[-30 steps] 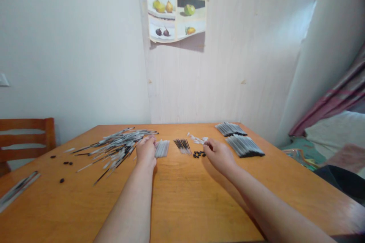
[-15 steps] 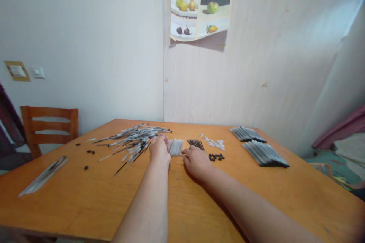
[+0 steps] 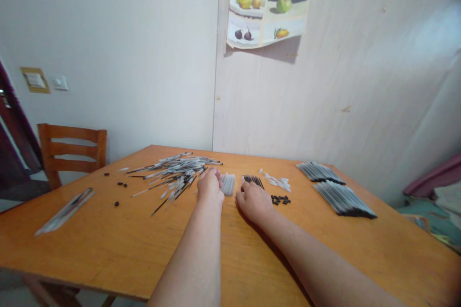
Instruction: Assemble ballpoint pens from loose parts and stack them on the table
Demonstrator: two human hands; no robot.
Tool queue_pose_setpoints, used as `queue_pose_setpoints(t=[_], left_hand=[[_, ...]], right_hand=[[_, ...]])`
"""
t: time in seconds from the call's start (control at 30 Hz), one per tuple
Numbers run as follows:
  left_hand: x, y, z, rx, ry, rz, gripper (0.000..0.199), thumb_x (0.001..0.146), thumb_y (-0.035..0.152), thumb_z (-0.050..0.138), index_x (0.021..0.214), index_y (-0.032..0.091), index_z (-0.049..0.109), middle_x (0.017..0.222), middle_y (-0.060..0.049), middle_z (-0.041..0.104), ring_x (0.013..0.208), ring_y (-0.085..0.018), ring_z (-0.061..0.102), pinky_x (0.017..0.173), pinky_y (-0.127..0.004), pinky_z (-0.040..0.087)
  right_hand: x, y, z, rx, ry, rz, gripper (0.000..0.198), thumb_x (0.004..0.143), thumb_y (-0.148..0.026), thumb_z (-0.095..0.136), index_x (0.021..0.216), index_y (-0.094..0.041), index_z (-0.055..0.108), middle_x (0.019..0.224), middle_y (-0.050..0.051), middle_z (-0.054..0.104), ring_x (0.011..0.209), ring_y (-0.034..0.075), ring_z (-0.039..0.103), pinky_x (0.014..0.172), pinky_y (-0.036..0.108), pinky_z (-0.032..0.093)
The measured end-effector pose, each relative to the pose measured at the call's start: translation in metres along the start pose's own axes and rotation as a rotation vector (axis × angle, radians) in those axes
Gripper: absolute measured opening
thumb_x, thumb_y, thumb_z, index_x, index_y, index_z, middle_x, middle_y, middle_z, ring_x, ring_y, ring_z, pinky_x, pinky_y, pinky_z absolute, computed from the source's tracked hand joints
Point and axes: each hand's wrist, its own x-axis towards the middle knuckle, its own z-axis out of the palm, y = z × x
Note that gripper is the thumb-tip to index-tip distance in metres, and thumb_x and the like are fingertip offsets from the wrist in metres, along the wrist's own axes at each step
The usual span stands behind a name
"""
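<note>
My left hand (image 3: pixel 211 187) is closed, fingers curled in, at the left side of a row of clear white pen barrels (image 3: pixel 227 184). Whatever it may grip is hidden behind the hand. My right hand (image 3: pixel 255 200) rests low over the table with bent fingers, at the near end of a row of thin black pen refills (image 3: pixel 255 181). Its fingertips face down and away, so what they pinch cannot be made out. Just right of that hand lie small black pen plugs (image 3: pixel 281 199), and beyond them white caps (image 3: pixel 275 181).
A loose heap of pen parts (image 3: pixel 180 172) spreads at the left. Two neat stacks of pens (image 3: pixel 344 199) lie at the right. Several pens (image 3: pixel 65 212) and stray black plugs (image 3: pixel 116 204) are on the left of the wooden table (image 3: pixel 118 254). A chair (image 3: pixel 74 153) stands behind.
The view has turned slightly left, so everything sits further right. The right hand's fingers have shifted slightly toward the black refills. The left hand stays beside the barrels.
</note>
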Motion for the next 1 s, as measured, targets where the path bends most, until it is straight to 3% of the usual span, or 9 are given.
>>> queue_pose_setpoints(t=[0.13,0.43,0.63,0.7,0.77,0.87,1.0], left_hand=[[-0.003,0.000,0.001,0.004,-0.001,-0.005,0.017,0.071,0.018,0.062,0.088,0.017,0.064,0.080,-0.001,0.065,0.061,-0.008,0.057,0.054,-0.021,0.035],[-0.004,-0.003,0.003,0.062,-0.007,0.010,0.014,0.074,0.022,0.062,0.086,0.015,0.063,0.079,-0.003,0.066,0.060,-0.009,0.058,0.055,-0.022,0.036],[-0.009,-0.009,0.007,0.163,-0.072,0.104,0.008,0.073,0.017,0.061,0.080,0.016,0.064,0.079,-0.004,0.066,0.070,-0.014,0.061,0.065,-0.026,0.043],[-0.012,-0.013,0.008,0.233,-0.160,0.203,0.017,0.069,0.009,0.061,0.082,0.018,0.067,0.086,-0.005,0.068,0.081,-0.016,0.063,0.076,-0.029,0.045],[-0.017,-0.019,0.008,0.456,-0.356,0.474,0.033,0.068,0.002,0.057,0.093,0.021,0.069,0.101,-0.008,0.069,0.098,-0.020,0.061,0.091,-0.033,0.043],[-0.028,-0.024,0.005,0.857,-0.577,0.889,0.047,0.071,0.002,0.054,0.108,0.028,0.069,0.120,-0.006,0.066,0.121,-0.024,0.049,0.107,-0.039,0.030],[-0.042,-0.024,0.001,1.188,-0.620,1.017,0.033,0.080,0.015,0.057,0.103,0.034,0.072,0.130,-0.002,0.061,0.131,-0.029,0.036,0.109,-0.046,0.021]], right_hand=[[0.003,-0.001,0.002,-0.001,-0.020,0.076,0.037,0.089,-0.045,0.043,0.104,-0.016,0.059,0.102,0.015,0.067,0.093,0.029,0.065,0.080,0.040,0.047],[0.008,0.004,0.003,0.018,-0.096,0.222,0.034,0.088,-0.037,0.043,0.100,-0.014,0.065,0.100,0.019,0.070,0.094,0.030,0.067,0.078,0.039,0.048],[0.010,0.015,-0.006,0.054,-0.070,0.293,0.031,0.086,-0.033,0.045,0.096,-0.015,0.067,0.095,0.018,0.071,0.089,0.028,0.067,0.072,0.035,0.046],[0.011,0.024,-0.013,0.086,-0.030,0.255,0.029,0.085,-0.034,0.046,0.090,-0.015,0.067,0.088,0.016,0.071,0.083,0.025,0.067,0.067,0.032,0.044],[0.013,0.035,-0.019,0.147,0.021,0.167,0.026,0.084,-0.035,0.048,0.078,-0.016,0.065,0.078,0.012,0.070,0.074,0.022,0.064,0.063,0.028,0.041],[0.013,0.050,-0.027,0.344,0.046,0.041,0.027,0.083,-0.038,0.050,0.069,-0.017,0.060,0.065,0.006,0.065,0.061,0.015,0.059,0.056,0.024,0.036],[0.011,0.060,-0.034,0.691,-0.016,0.021,0.030,0.083,-0.043,0.051,0.070,-0.017,0.056,0.057,0.001,0.060,0.051,0.011,0.053,0.050,0.021,0.035]])
